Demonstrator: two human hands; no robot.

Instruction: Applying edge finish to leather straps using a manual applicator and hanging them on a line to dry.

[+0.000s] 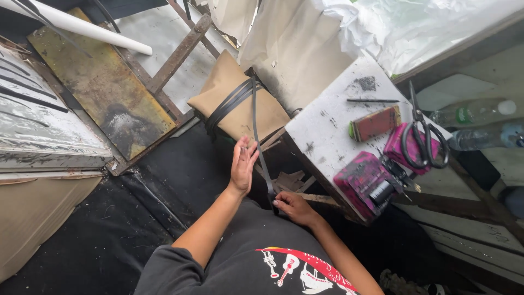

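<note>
Hands work a dark strap (256,117) bound around a tan bundle (238,98): left hand (243,166) flat and released beside it, right hand (292,206) pinching its lower end

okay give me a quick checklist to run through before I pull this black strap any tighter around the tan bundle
1. Right hand pinches the lower end of the thin black strap: ok.
2. Left hand is open, palm beside the strap; whether it touches it: cannot tell.
3. Strap runs straight and taut up to the tan cloth-wrapped bundle: ok.
4. Black bands already wrap the bundle's middle side by side: ok.
5. Black-handled scissors lie on the white worn table at the right: ok.
6. How the strap is fastened at the bundle: cannot tell.
</note>
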